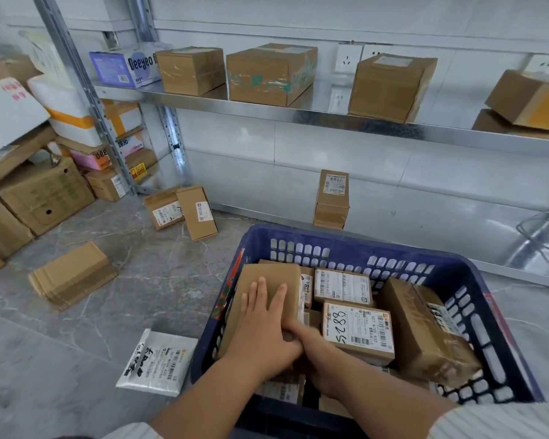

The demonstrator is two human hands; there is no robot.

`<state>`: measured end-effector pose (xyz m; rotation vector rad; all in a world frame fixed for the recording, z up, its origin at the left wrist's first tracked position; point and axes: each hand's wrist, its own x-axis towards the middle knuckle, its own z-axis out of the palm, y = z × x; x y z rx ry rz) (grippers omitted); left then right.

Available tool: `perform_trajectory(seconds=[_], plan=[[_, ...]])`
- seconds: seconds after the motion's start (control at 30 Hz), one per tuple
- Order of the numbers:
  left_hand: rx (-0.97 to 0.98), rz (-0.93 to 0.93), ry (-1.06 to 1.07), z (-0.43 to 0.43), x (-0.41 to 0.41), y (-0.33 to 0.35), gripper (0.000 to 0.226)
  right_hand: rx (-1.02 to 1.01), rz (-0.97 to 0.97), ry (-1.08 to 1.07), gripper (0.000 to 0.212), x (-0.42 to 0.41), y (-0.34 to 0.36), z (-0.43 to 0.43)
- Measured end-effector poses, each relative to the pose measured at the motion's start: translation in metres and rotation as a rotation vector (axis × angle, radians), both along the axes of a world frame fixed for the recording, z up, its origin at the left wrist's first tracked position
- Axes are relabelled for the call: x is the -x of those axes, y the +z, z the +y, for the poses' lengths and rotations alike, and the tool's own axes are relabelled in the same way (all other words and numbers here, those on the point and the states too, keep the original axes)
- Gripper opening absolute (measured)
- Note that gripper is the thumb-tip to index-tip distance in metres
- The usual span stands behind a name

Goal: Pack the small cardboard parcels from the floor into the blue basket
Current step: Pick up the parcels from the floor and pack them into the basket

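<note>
The blue basket (336, 239) stands on the floor at lower right and holds several cardboard parcels, one marked 5288 (358, 327). My left hand (263, 324) lies flat on a plain brown parcel (273, 280) at the basket's left side. My right hand (320, 356) grips the near right edge of that same parcel, fingers tucked under it. On the floor lie a brown parcel (73, 274) at left, two labelled parcels (197, 210) by the shelf post, and a tall parcel (332, 198) standing against the low shelf.
A silver mailer bag (156, 362) lies on the floor left of the basket. A metal shelf (298, 114) above carries larger boxes. Stacked cartons (42, 194) and foam boxes crowd the far left. Clear wire loops (542, 229) sit at right.
</note>
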<state>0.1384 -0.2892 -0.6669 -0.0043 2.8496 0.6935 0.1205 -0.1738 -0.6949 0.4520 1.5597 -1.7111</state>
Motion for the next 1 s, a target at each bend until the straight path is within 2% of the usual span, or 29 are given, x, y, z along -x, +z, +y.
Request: perform_trajectory(seconds=[0.03, 0.07, 0.2, 0.27, 0.37, 0.47, 0.63, 0.73, 0.77, 0.9, 1.0], plan=[[-0.086, 0.005, 0.012, 0.003, 0.003, 0.003, 0.091, -0.035, 0.035, -0.046, 0.098, 0.006, 0.005, 0.005], [-0.202, 0.002, 0.034, 0.005, 0.008, 0.005, 0.09, -0.062, 0.079, -0.088, 0.1, 0.013, 0.014, 0.011], [-0.768, -0.115, 0.263, 0.001, 0.027, 0.004, 0.072, -0.202, 0.268, -0.24, 0.07, 0.045, 0.04, 0.03], [-0.872, -0.144, 0.323, -0.004, 0.033, -0.003, 0.06, -0.25, 0.372, -0.239, 0.059, 0.049, 0.038, 0.028], [-0.968, -0.122, 0.358, -0.008, 0.045, -0.008, 0.053, -0.32, 0.488, -0.187, 0.051, 0.047, 0.025, 0.021], [-0.966, -0.093, 0.364, -0.01, 0.06, -0.008, 0.049, -0.309, 0.585, -0.203, 0.049, 0.055, 0.023, 0.018], [-1.058, -0.043, 0.429, -0.015, 0.065, -0.017, 0.042, -0.459, 0.566, -0.178, 0.055, 0.062, 0.015, 0.008], [-1.085, -0.018, 0.495, -0.016, 0.064, -0.025, 0.043, -0.338, 0.507, -0.156, 0.064, 0.057, 0.017, 0.006], [-1.08, -0.037, 0.511, -0.018, 0.063, -0.029, 0.044, -0.366, 0.535, -0.135, 0.063, 0.057, 0.017, 0.005], [-1.023, -0.239, 0.6, -0.023, 0.057, -0.048, 0.035, -0.967, 0.762, 0.143, 0.055, 0.049, 0.022, 0.004], [-1.121, -0.372, 0.659, -0.02, 0.055, -0.044, 0.058, -1.078, 0.727, 0.256, 0.061, 0.046, 0.02, -0.005]])
